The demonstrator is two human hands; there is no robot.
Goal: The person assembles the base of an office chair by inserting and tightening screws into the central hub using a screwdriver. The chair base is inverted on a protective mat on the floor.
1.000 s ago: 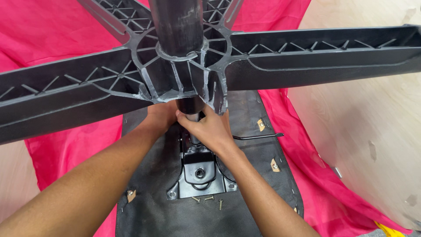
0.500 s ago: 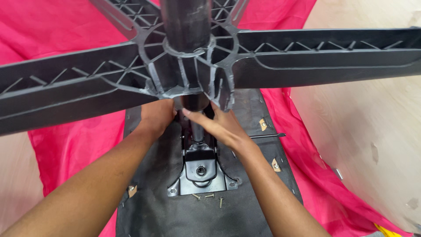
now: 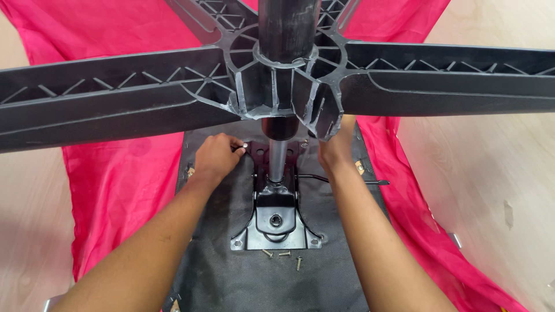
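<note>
- Upturned chair seat (image 3: 231, 271), dark fabric underside facing up, lies on a pink cloth (image 3: 115, 185) spread over a pale wooden floor (image 3: 491, 190).
- One black metal mounting plate (image 3: 276, 222) sits on the seat underside, centre of view; a chrome gas-lift column (image 3: 278, 159) rises from it into the hub of the black plastic star base (image 3: 115, 104).
- Star base fills the top of the view; two long ribbed legs run left and right, parts of two more show at the top edge.
- Left hand (image 3: 215, 157): rests at the upper left corner of the plate, fingertips curled together on a small pale part there; cannot tell what the part is.
- Right hand (image 3: 335, 147): at the upper right corner of the plate, fingers hidden behind the hub rib, so their state cannot be told.
- Loose screws (image 3: 283, 257): three counted, lying on the seat fabric just below the plate's lower edge.
- One thin black lever rod (image 3: 324, 179) sticks out from the plate to the right, passing behind the right wrist.
- No packages, labels or containers visible.
</note>
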